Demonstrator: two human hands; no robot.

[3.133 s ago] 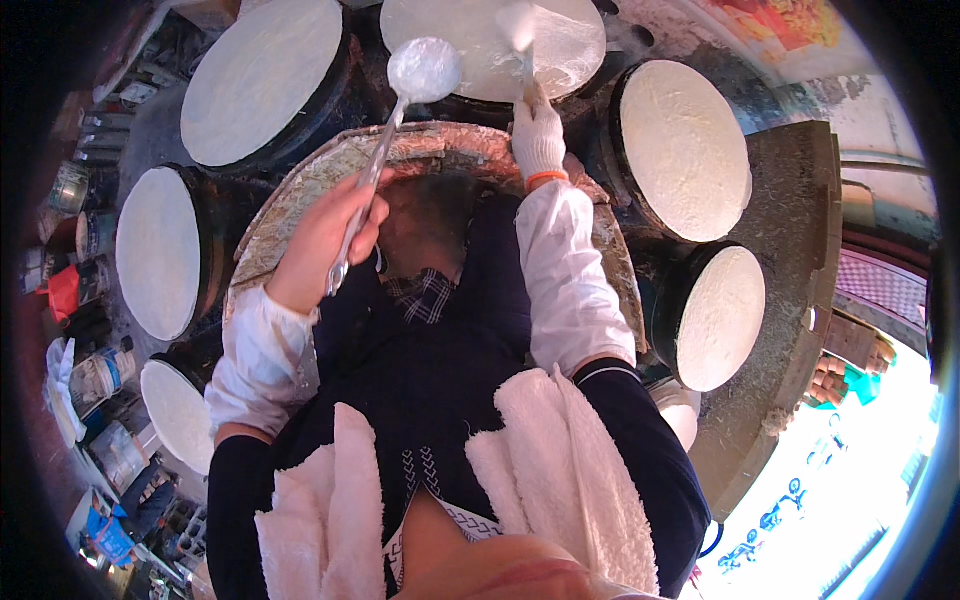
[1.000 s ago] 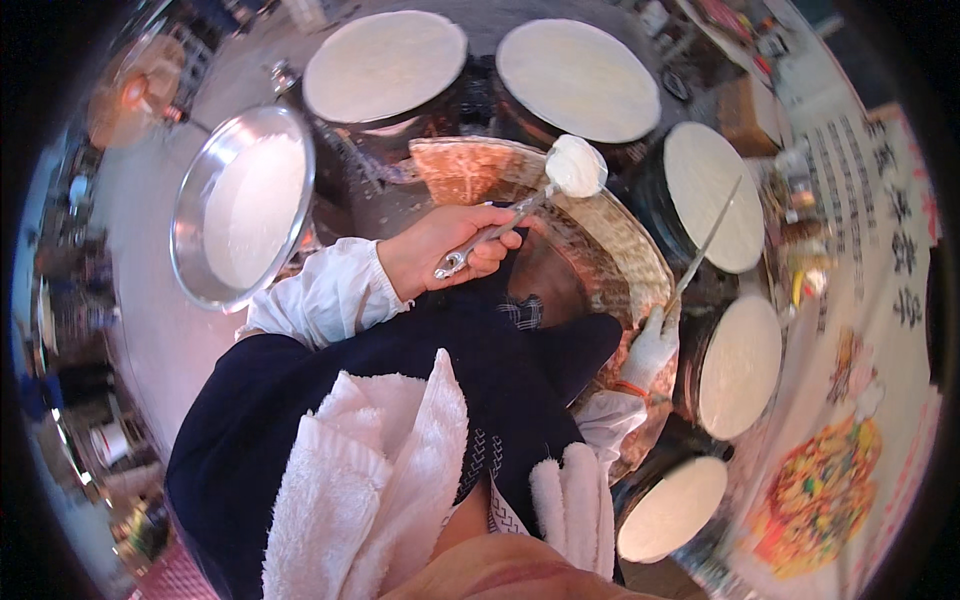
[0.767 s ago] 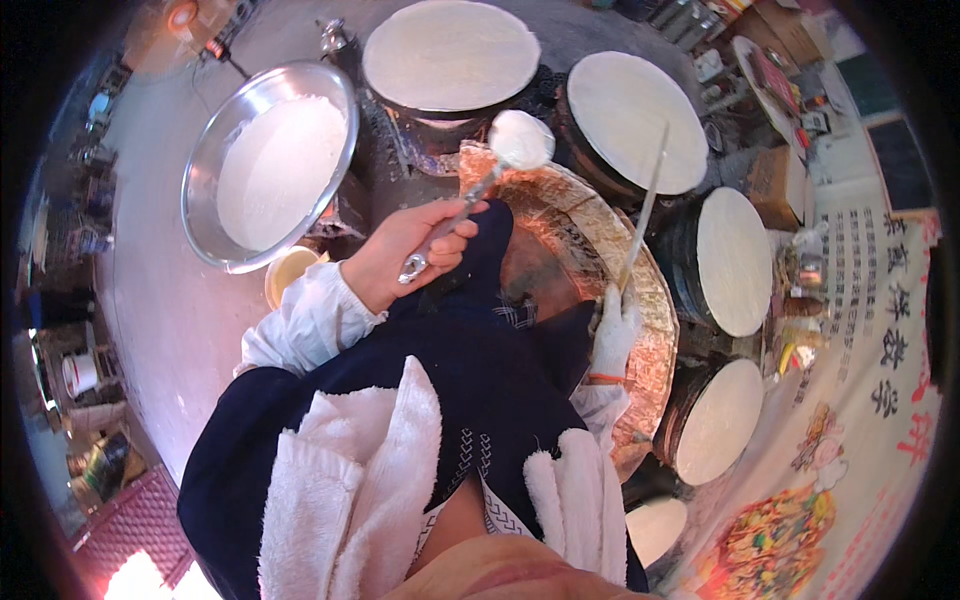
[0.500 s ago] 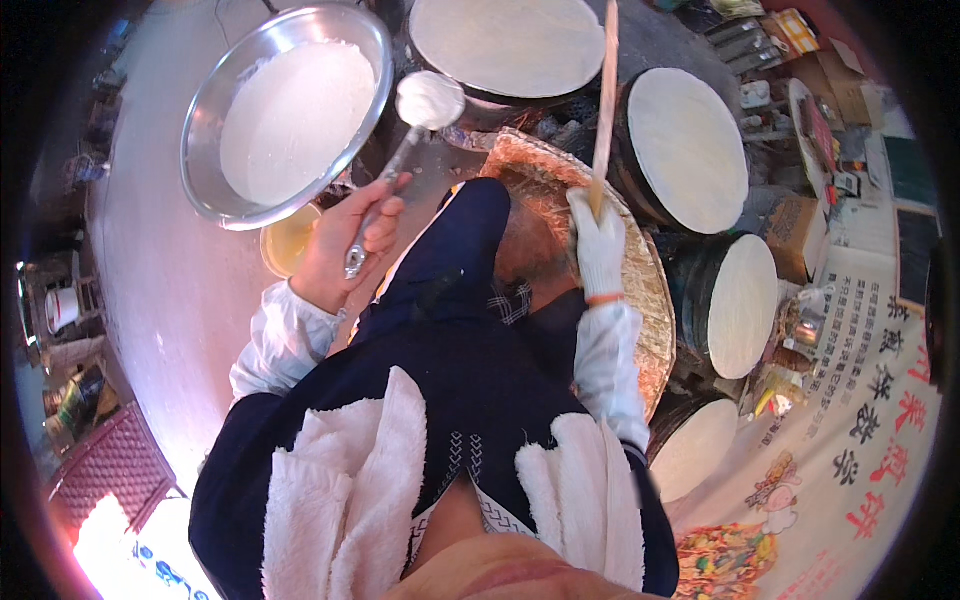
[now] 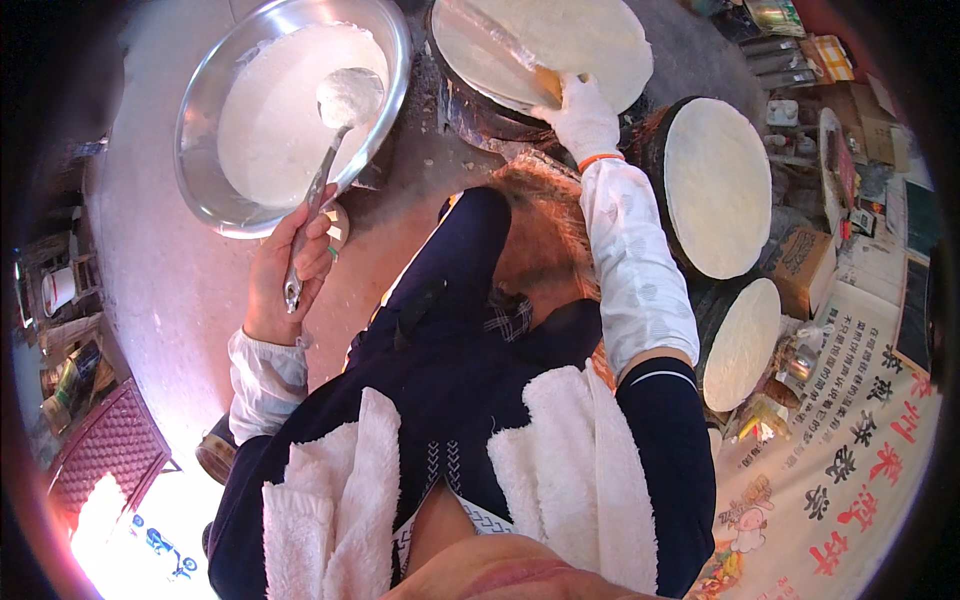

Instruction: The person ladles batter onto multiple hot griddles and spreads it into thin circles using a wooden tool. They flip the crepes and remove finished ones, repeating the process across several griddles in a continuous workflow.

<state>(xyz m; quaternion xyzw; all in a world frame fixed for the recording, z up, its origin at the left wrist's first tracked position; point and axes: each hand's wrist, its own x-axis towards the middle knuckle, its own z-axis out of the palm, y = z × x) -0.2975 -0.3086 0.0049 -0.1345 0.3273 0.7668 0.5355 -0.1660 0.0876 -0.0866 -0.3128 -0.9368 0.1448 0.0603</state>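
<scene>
My bare left hand [image 5: 283, 262] is closed around the handle of a metal ladle [image 5: 350, 98]. The ladle's bowl is coated in white batter and hangs over the wide steel basin [image 5: 190, 170] of pale batter [image 5: 275, 140]. My right hand [image 5: 584, 122], in a white glove with an orange band at the wrist, grips a long wooden spreader [image 5: 505, 42]. That spreader lies across the far round griddle [image 5: 610, 45], where a thin pale sheet of batter covers the top. Whether its blade touches the sheet, I cannot tell.
More round griddles with pale sheets curve down the right: an upper one [image 5: 716, 190] and a lower one [image 5: 742, 345]. A brown, crusted tray [image 5: 545, 215] lies between my knees and the griddles. Cardboard boxes [image 5: 803, 270] and a printed banner [image 5: 840, 440] stand beyond.
The ladle has moved left from beside the basin to over the batter, and its heaped load looks smaller. My right hand has reached forward, bringing the spreader from upright to slanting over the far griddle.
</scene>
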